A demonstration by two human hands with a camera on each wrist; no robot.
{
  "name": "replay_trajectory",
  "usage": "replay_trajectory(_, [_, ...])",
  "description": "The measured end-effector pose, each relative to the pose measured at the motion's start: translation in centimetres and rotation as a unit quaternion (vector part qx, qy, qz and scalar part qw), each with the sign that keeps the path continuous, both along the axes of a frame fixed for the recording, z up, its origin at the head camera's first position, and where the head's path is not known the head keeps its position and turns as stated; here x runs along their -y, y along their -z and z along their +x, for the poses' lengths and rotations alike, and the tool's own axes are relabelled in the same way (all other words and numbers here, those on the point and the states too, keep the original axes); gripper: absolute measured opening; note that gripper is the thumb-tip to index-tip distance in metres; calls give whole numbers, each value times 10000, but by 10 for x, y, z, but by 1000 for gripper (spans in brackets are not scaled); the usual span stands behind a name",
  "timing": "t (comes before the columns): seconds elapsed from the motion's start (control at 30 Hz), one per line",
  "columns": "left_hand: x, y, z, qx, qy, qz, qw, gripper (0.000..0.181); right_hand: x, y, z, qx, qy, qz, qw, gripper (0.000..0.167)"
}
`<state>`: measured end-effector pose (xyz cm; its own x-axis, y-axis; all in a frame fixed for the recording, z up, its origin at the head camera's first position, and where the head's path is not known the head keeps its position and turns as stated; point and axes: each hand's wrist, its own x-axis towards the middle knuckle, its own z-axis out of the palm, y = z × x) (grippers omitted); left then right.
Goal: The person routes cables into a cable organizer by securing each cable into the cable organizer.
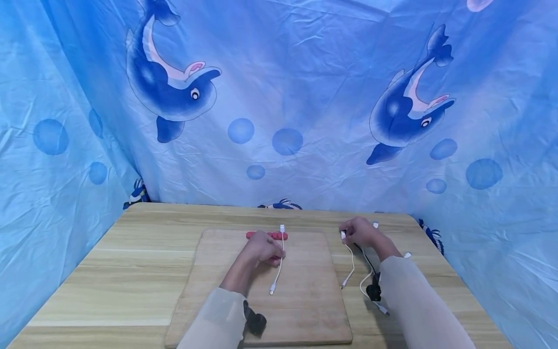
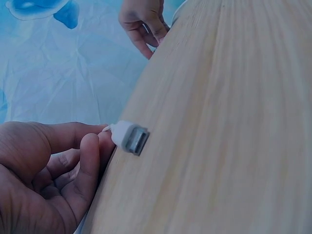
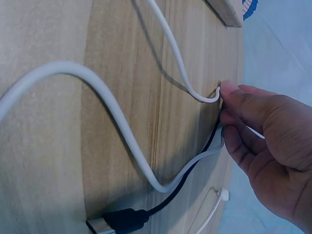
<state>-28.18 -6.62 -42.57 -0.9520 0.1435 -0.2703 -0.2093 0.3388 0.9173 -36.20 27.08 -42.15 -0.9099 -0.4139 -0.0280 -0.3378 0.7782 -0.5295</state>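
A short white cable [image 1: 281, 257] lies along the wooden board [image 1: 305, 310], its USB plug [image 2: 134, 138] toward the back. My left hand [image 1: 263, 248] pinches it near that plug between thumb and finger, beside a red strip [image 1: 279, 236] at the board's back. Right of the board, my right hand [image 1: 359, 231] pinches the end of another white cable [image 1: 352, 261]; in the right wrist view, thumb and fingertips meet at that white cable [image 3: 178, 63]. A thicker white cable [image 3: 114, 107] and a black cable [image 3: 183, 180] run to the same fingers; whether they are gripped too, I cannot tell.
Another white plug [image 1: 407, 255] lies beyond my right forearm, and one more [image 1: 376, 225] near the table's back edge. A black USB plug [image 3: 124, 221] lies on the table [image 1: 109, 271]. A blue dolphin-print curtain [image 1: 322, 121] hangs behind and at both sides.
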Motion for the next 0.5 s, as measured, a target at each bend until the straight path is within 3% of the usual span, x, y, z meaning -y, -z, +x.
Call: replay_trajectory(0.5, [-2,-2,0,122,-121,-53,9998,5,2,-5,2,-21,-13,-105,9999,28])
